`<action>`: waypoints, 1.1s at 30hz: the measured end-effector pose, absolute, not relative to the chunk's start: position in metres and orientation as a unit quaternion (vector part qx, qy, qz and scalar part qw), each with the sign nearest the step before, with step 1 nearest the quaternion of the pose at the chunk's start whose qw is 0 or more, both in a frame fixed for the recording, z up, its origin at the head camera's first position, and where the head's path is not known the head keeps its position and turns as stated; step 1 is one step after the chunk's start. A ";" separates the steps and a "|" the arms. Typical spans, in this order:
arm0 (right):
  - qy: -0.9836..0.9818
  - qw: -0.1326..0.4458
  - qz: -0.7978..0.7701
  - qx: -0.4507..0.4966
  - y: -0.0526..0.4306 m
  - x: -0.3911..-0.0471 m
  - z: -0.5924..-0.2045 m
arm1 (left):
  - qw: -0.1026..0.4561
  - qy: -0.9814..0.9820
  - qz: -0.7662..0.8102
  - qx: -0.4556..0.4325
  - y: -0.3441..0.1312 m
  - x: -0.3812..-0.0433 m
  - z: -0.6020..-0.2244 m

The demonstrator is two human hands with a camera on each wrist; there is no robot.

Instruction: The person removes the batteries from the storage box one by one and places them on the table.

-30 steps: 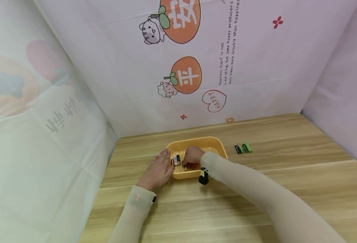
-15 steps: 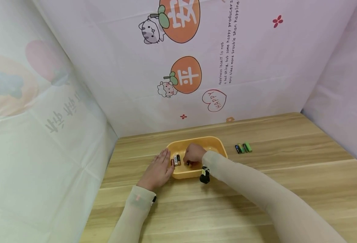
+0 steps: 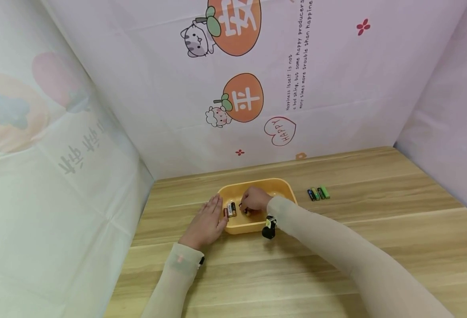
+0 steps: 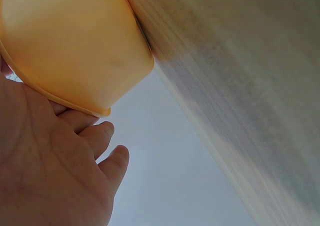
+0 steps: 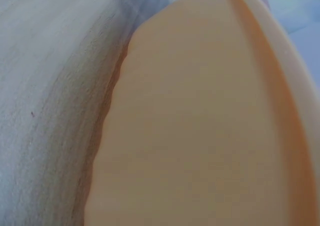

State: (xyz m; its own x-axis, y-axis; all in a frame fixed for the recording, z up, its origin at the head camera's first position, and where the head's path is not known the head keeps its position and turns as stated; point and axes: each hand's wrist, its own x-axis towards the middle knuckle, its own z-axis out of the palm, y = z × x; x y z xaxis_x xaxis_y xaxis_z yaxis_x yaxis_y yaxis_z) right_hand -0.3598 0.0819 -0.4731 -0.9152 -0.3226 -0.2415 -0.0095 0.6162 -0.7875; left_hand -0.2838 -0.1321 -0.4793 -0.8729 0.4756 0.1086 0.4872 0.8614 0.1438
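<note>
A yellow plastic tray stands on the wooden table. My left hand rests at its left end with fingers extended along the rim; the left wrist view shows those fingers against the outer wall. Inside, near that end, three batteries lie side by side: a red one, a white one and a black-and-gold one. My right hand reaches into the tray and pinches a dark-and-gold battery, mostly hidden under the fingers. The right wrist view shows only the tray's outer wall.
Several batteries, blue, green and black, lie in a row on the table to the right of the tray. Printed white cloth hangs behind the table and along both sides.
My right hand has shifted slightly right and away from me inside the tray, the battery moving with its fingers. The left hand and the three lined-up batteries have stayed put.
</note>
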 end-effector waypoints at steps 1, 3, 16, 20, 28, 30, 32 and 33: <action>0.879 0.183 -0.431 -0.092 0.082 -0.360 -0.473 | 0.036 -0.964 -0.082 -0.250 -0.132 -0.284 -0.479; 0.874 0.183 -0.442 -0.085 0.083 -0.360 -0.473 | 0.037 -0.964 -0.080 -0.250 -0.132 -0.285 -0.480; 0.828 0.208 -0.518 -0.060 0.089 -0.359 -0.469 | 0.036 -0.965 -0.075 -0.248 -0.132 -0.283 -0.479; 0.807 0.218 -0.546 -0.057 0.091 -0.355 -0.462 | 0.034 -0.964 -0.078 -0.250 -0.131 -0.282 -0.478; 0.794 0.228 -0.559 -0.062 0.095 -0.350 -0.451 | 0.039 -0.962 -0.090 -0.253 -0.132 -0.281 -0.478; 0.796 0.228 -0.558 -0.061 0.097 -0.350 -0.451 | 0.040 -0.962 -0.092 -0.252 -0.132 -0.280 -0.478; 0.797 0.226 -0.557 -0.059 0.099 -0.351 -0.450 | 0.040 -0.963 -0.092 -0.251 -0.132 -0.280 -0.478; 0.796 0.227 -0.558 -0.059 0.100 -0.351 -0.450 | 0.039 -0.963 -0.092 -0.250 -0.131 -0.280 -0.479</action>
State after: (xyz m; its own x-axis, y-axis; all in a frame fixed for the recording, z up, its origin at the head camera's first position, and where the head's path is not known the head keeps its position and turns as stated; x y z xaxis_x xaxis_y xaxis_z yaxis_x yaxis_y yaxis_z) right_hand -0.3511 0.1004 -0.4497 -0.8900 -0.3470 -0.2959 0.1596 0.3706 -0.9150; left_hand -0.2799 -0.1314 -0.4785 -0.8718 0.4744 0.1220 0.4890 0.8580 0.1572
